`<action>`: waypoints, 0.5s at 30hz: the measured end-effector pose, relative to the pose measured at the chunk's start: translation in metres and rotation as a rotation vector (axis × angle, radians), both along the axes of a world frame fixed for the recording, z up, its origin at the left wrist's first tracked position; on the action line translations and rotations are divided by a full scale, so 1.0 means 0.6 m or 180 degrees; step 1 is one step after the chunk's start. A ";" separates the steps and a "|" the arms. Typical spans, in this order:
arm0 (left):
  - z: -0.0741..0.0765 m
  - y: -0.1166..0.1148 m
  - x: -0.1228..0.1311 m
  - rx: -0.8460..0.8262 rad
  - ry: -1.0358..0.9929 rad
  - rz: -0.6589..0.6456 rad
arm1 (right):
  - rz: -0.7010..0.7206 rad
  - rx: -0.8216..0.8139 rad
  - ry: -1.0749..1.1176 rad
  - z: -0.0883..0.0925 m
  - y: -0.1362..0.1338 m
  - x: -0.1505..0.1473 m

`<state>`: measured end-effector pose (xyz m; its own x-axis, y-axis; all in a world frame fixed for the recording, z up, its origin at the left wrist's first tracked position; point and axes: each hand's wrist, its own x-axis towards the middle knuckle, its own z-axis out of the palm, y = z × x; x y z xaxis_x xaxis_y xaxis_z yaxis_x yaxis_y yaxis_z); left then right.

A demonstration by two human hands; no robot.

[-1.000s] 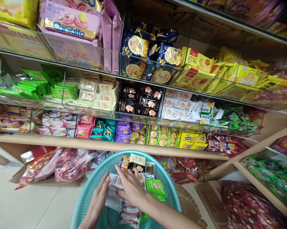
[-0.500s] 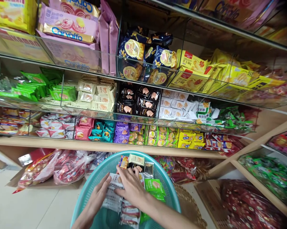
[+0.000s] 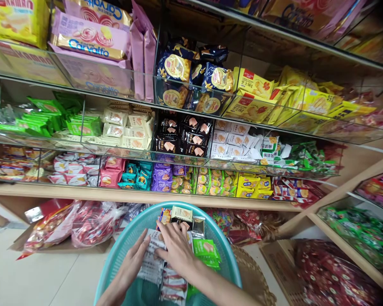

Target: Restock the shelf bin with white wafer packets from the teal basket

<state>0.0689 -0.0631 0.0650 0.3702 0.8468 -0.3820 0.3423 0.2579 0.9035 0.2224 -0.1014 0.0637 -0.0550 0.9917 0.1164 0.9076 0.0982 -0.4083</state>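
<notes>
A teal plastic basket [image 3: 231,250] holds several small snack packets. Along the left side of a row of white packets [image 3: 151,265] lies my left hand [image 3: 130,263], its fingers stretched out. My right hand [image 3: 177,248] reaches over the packets from the right, fingers spread and thumb beside the white row. Above its fingertips are a cream packet [image 3: 181,213], a black packet [image 3: 182,222] and an orange-and-blue packet [image 3: 164,215]. Green packets [image 3: 207,250] and a silvery packet [image 3: 198,227] lie to the right. Red-and-white packets [image 3: 174,285] are below it.
Glass-fronted shelves [image 3: 121,148] of sorted snack packets stand ahead, above a wooden ledge [image 3: 83,193]. Below it are clear bags of red-wrapped sweets [image 3: 96,223]. A cardboard box [image 3: 280,263] and a woven basket [image 3: 255,276] are on the floor at right.
My right hand has shifted very slightly, and my left hand's fingers sit a touch higher and closer to the white packets. The packets look the same.
</notes>
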 end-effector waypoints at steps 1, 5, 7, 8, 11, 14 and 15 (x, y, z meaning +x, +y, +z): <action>-0.003 0.002 0.000 0.0018 -0.0019 -0.0026 | -0.0010 -0.0006 -0.0009 0.000 -0.001 0.000; -0.015 0.013 -0.003 0.0005 -0.0049 0.0026 | -0.0040 -0.0035 -0.0005 0.002 -0.007 -0.003; -0.019 0.020 -0.005 -0.0015 -0.0034 0.0131 | -0.0052 -0.0029 -0.0016 0.001 -0.009 -0.003; -0.019 0.023 -0.005 -0.0007 -0.0034 0.0171 | -0.0056 -0.0014 -0.0024 0.001 -0.009 -0.003; -0.014 0.033 -0.003 0.0032 -0.0076 0.0210 | -0.0059 0.0026 -0.0045 0.002 -0.009 -0.003; -0.003 0.040 0.000 0.0005 -0.0137 0.0135 | -0.0051 0.0037 -0.0029 0.003 -0.011 -0.002; 0.000 0.040 0.001 0.0007 -0.0156 0.0104 | -0.0050 0.0042 -0.0014 0.003 -0.012 -0.002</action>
